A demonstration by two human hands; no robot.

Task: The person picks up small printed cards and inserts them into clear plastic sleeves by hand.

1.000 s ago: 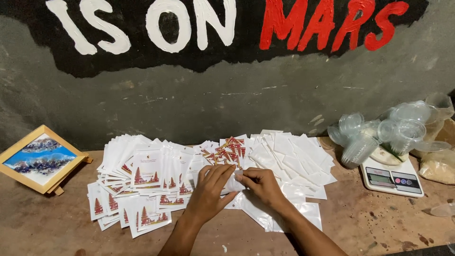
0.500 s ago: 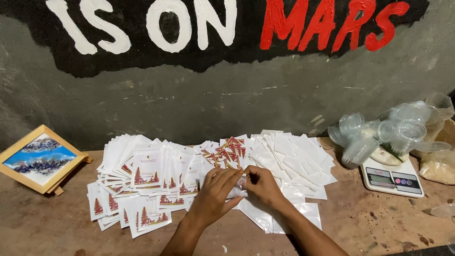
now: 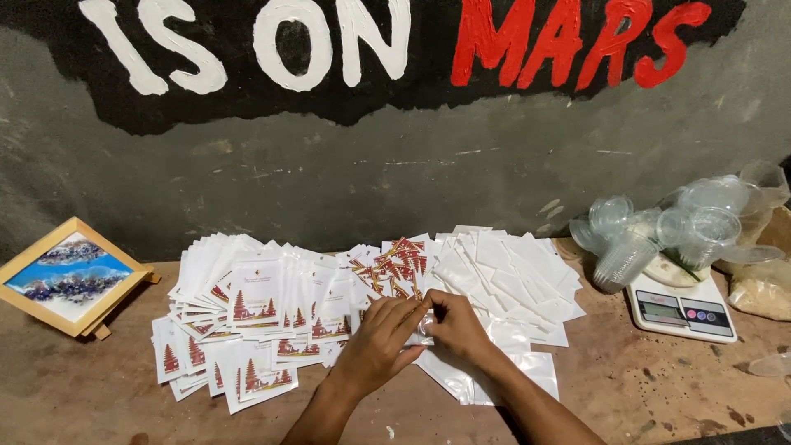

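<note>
Both hands met over the middle of the wooden table (image 3: 99, 387). Her or his left hand (image 3: 386, 342) lay palm down with its fingers stretched forward and pinched at the tips onto a small white pouch (image 3: 422, 323), while the right hand (image 3: 458, 325) curled closed around that pouch's other edge, knuckles up. The pouch sat between the two sets of fingertips, just above the heap, and most of it was hidden by the fingers.

Left of the hands spread a fanned stack of printed pouches (image 3: 247, 301), white with red temple-shaped figures, overlapping one another in rows. Right of the hands lay a pile of plain white pouches (image 3: 519, 276), blank sides up, with a few clear glossy ones nearest the table's front edge. Between the two piles, just beyond the fingertips, sat a small cluster of red-and-white stickers (image 3: 395, 265).

Well apart on the left, a wood-framed picture (image 3: 70, 276) in blue and white leaned against the grey wall (image 3: 412, 181). On the right stood a white kitchen scale (image 3: 680, 309), with a jumble of clear plastic cups (image 3: 659, 231) resting on and behind it.
</note>
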